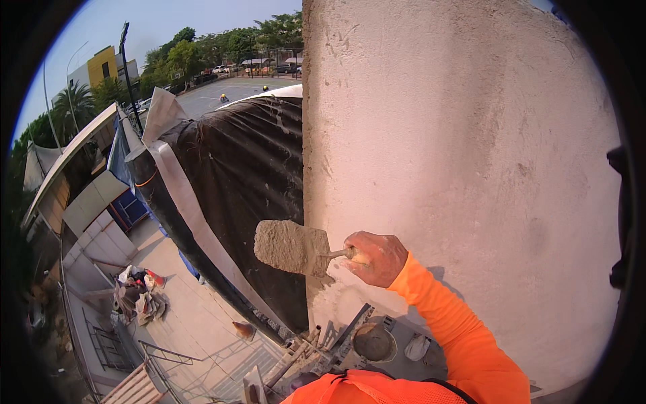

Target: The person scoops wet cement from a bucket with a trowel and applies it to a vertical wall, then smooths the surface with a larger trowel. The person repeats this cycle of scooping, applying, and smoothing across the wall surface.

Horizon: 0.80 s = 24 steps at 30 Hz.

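Observation:
My right hand [378,259], in an orange sleeve, is closed around the handle of a trowel [317,252]. A thick heap of wet grey mortar [279,246] covers most of the blade, which points left past the wall's edge. Just behind the hand and trowel rises a pale plastered wall [457,135] with a rough left edge. Fresh wet mortar shows low on that edge, below the blade. Under my arm stands a bucket [375,360] with grey mix inside. My left hand is outside the picture.
A black sheet [242,161] hangs left of the wall, bordered by a dark slanting pole [182,225]. Far below lies a paved floor [202,323] with a pile of bags [138,293] and metal frames. Beside the bucket is a crumpled whitish bag [417,347].

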Motion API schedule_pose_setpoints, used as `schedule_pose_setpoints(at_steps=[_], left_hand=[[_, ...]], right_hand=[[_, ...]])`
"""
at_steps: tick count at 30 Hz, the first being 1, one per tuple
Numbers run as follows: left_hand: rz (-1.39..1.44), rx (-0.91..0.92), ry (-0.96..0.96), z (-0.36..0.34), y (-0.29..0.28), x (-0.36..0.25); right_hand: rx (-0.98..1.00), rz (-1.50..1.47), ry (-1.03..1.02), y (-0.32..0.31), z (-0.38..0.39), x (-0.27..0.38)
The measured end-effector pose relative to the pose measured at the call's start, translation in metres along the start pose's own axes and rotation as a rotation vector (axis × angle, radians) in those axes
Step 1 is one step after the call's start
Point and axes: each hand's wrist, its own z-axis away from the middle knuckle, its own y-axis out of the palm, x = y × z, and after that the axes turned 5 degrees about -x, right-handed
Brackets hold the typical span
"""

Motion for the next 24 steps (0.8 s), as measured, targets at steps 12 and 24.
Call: schedule_pose_setpoints(at_steps=[12, 24], left_hand=[[-0.118, -0.005, 0.049, 0.008, -0.064, -0.02], [-0.255, -0.005, 0.157, 0.003, -0.102, -0.068]], right_hand=[[0.655, 0.476, 0.768, 0.141, 0.393, -0.144], [0.639, 0.589, 1.074, 0.16, 0.498, -0.165]])
